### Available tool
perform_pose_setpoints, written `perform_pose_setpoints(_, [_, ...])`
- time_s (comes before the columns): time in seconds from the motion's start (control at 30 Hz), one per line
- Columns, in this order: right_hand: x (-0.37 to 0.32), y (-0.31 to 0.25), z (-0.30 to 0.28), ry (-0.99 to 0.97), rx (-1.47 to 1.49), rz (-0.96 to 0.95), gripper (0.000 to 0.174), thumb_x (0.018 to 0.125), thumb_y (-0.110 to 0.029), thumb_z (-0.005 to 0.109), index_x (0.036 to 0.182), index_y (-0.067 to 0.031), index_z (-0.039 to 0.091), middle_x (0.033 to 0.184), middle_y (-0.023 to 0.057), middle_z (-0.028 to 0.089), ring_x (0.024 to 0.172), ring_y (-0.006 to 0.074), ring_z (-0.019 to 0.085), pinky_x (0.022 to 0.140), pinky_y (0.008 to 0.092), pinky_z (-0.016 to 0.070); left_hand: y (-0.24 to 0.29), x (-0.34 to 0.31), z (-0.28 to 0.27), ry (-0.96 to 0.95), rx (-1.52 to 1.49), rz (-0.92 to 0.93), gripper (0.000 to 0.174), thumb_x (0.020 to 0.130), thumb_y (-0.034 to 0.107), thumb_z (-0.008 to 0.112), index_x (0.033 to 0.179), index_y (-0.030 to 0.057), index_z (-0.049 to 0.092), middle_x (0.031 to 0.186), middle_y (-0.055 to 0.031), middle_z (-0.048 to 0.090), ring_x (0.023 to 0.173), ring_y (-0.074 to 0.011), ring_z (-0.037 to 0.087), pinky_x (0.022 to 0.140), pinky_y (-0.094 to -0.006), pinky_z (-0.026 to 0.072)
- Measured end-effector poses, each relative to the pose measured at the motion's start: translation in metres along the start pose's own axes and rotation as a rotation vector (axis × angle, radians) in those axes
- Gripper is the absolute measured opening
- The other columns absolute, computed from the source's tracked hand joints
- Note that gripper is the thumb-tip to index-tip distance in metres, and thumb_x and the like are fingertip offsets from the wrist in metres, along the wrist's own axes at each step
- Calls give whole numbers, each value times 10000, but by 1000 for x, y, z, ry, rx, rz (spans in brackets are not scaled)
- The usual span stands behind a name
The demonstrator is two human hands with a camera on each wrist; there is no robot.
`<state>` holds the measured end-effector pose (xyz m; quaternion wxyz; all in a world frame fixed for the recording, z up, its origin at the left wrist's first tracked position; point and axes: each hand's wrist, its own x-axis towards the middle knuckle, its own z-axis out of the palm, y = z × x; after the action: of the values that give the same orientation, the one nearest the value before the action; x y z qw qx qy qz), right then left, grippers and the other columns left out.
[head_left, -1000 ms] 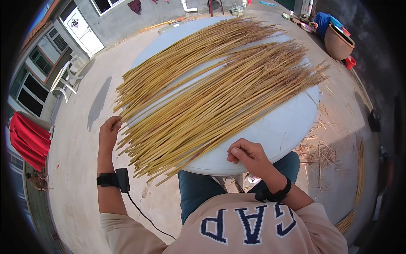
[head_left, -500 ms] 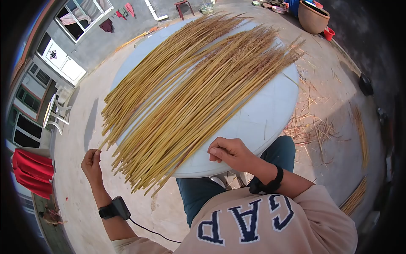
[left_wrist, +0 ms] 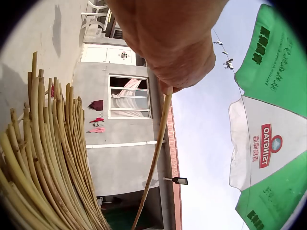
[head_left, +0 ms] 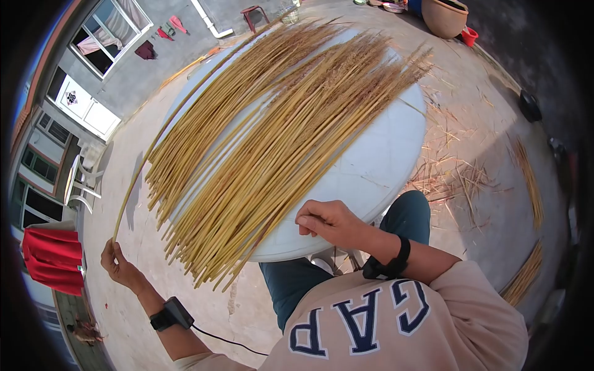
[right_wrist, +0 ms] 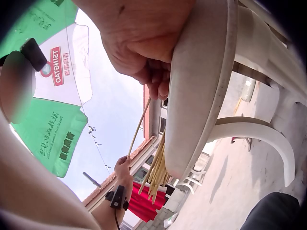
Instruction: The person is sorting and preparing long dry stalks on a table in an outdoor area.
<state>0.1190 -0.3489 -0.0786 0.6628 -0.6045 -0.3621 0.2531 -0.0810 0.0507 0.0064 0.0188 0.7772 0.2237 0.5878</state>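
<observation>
My left hand [head_left: 125, 271], held out past the left side of the round pale table [head_left: 365, 179], pinches the cut end of one long stalk [left_wrist: 156, 155]. That stalk bows up over the far edge of the stalks on the table. Two spread layers of yellow stalks, a far one [head_left: 204, 123] and a near one [head_left: 266, 179], lie across the tabletop, brownish feathery heads toward the back right and cut ends overhanging the left edge. Over the table's near edge is my right hand [head_left: 334, 224], its fingers loosely curled with nothing in them.
Broken straw bits [head_left: 451, 179] litter the ground right of the table, with small stalk bundles [head_left: 526, 272] farther right. A large clay pot [head_left: 444, 17] and a red bucket [head_left: 469, 36] stand at the back right. A white chair [head_left: 83, 182] is at left.
My left hand has moved outward and toward me, drawing one stalk away from the far layer so it now bows clear. The right hand stays by the near edge. The head view has shifted.
</observation>
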Motion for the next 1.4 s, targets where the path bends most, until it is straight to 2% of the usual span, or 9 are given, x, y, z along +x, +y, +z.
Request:
perform_pose_setpoints(0.07, [0,0,0,-4,-10,-6,149,914,-118,467,888,-6,561,728,28,587,661,69,521,617,216,447,-8,2,-2,53,-333,-308,133,865,98,554,954,16,610,804,-16,571,761,-93,508,678,-245,405])
perform_pose_setpoints(0.2, [0,-1,0,2,0,-1,145,912,-115,470,886,-4,559,730,30,588,664,72,519,626,217,447,16,-1,-14,-134,-302,-397,150,887,149,529,942,33,607,725,-3,551,662,-51,476,589,-200,374])
perform_pose_setpoints(0.47, [-1,5,-2,10,156,35,261,940,-221,436,1040,-5,542,851,57,594,756,101,541,687,239,455,198,-76,16,-963,-1230,-997,162,903,159,503,931,8,557,639,-50,535,423,-12,281,390,-148,232])
perform_pose_setpoints(0.67, [5,1,-3,242,478,-220,459,959,-367,288,1233,-18,407,1072,115,546,963,186,542,838,338,427,250,-126,69,-1368,-1372,-1067,161,908,144,479,985,14,532,669,-52,537,431,-12,294,390,-153,247])
perform_pose_setpoints(1.0, [10,-12,-11,287,743,-129,340,963,-338,317,960,-37,477,872,90,564,792,158,558,740,293,460,275,-149,83,-1207,-1004,-485,175,875,64,497,1026,-11,542,709,-52,557,530,-65,465,450,-197,379])
perform_pose_setpoints(1.07, [11,-9,-8,340,813,-192,352,961,-358,314,928,-45,471,806,81,537,699,139,512,684,289,447,276,-157,90,-896,-978,-143,102,849,77,542,914,-2,544,648,-116,539,530,-223,515,489,-295,415])
perform_pose_setpoints(1.17, [14,-12,-6,402,877,-151,346,958,-376,314,867,-70,449,717,59,480,592,113,423,608,270,413,275,-153,89,-1042,-923,-173,114,838,82,553,918,4,535,680,-163,533,605,-333,529,536,-340,434])
perform_pose_setpoints(1.27, [17,-12,-7,438,922,-100,343,956,-398,305,800,-110,405,619,11,372,524,86,308,488,226,297,275,-152,88,-1072,-902,-60,145,858,101,531,944,-15,539,717,-141,570,587,-235,544,560,-289,434])
perform_pose_setpoints(1.4, [16,-6,-14,423,969,-101,341,950,-394,345,783,-99,386,604,13,368,484,72,281,453,209,278,277,-152,88,-1077,-863,10,124,834,94,553,916,2,547,716,-155,558,608,-291,549,554,-297,434])
